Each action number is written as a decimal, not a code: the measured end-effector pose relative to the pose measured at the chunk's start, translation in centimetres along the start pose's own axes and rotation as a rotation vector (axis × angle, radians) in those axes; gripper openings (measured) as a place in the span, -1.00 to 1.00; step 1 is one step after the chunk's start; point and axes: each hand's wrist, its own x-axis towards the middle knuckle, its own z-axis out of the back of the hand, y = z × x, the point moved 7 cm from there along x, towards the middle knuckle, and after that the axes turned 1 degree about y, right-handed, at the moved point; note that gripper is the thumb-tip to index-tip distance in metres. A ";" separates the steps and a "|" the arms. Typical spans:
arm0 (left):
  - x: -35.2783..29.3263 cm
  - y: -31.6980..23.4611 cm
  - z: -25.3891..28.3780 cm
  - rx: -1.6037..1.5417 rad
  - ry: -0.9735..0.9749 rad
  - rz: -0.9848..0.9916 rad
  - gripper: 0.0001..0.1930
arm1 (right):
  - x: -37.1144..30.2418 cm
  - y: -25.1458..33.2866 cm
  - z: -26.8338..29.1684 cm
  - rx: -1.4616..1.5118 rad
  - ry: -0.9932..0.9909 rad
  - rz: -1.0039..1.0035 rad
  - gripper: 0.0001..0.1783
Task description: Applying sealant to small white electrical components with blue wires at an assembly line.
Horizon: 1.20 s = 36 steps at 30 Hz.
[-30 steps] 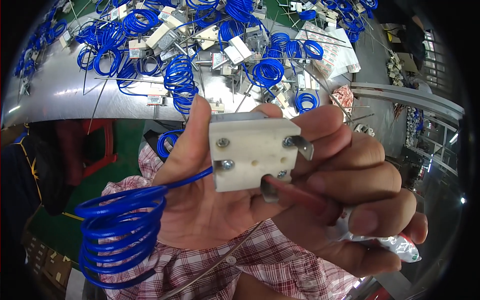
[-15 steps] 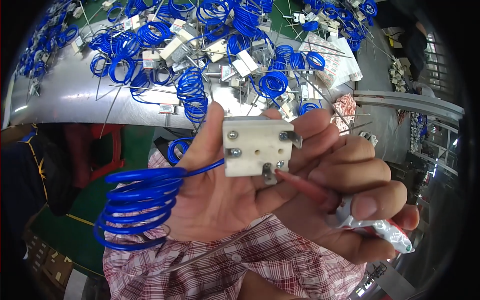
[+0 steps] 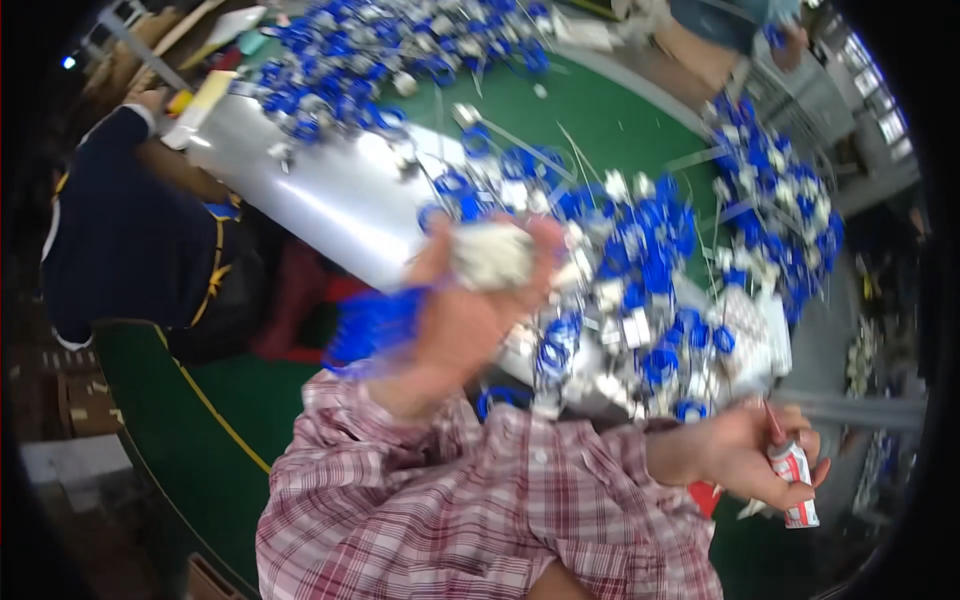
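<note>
My left hand [image 3: 450, 335] is blurred by motion and raised over the table's near edge. Its fingers close round a white ceramic thermostat [image 3: 490, 255]. A blue coil of capillary tubing [image 3: 375, 325] hangs from that thermostat beside my wrist. Off to the right, my right hand [image 3: 735, 455] wraps round a small white and red squeeze tube [image 3: 796, 490]. The tube's thin red nozzle [image 3: 774, 422] points upward. Its fingers partly cover the tube.
Heaps of similar blue-coiled thermostats [image 3: 640, 240] lie over the metal table [image 3: 290, 205] and its green surface [image 3: 540, 105]. A co-worker in dark clothing [image 3: 135, 230] is at the left. A metal rail [image 3: 860, 410] runs at the right.
The view has swung, showing more of the table and the co-worker. My hands have parted: the left lifts the thermostat away, while the right has moved right with the squeeze tube.
</note>
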 end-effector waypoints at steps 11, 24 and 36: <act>10.5 -53.3 -7.2 1.579 -0.575 -1.180 -0.53 | 2.4 -8.2 -2.6 0.146 0.084 -0.375 -0.73; 8.6 -25.5 11.0 2.902 0.087 -0.112 -0.52 | 1.6 -7.7 -3.2 0.127 0.073 -0.311 -0.76; 3.7 -19.5 -6.1 2.210 -0.145 -0.991 -0.59 | 2.2 -5.9 -1.1 0.135 0.043 -0.283 -0.74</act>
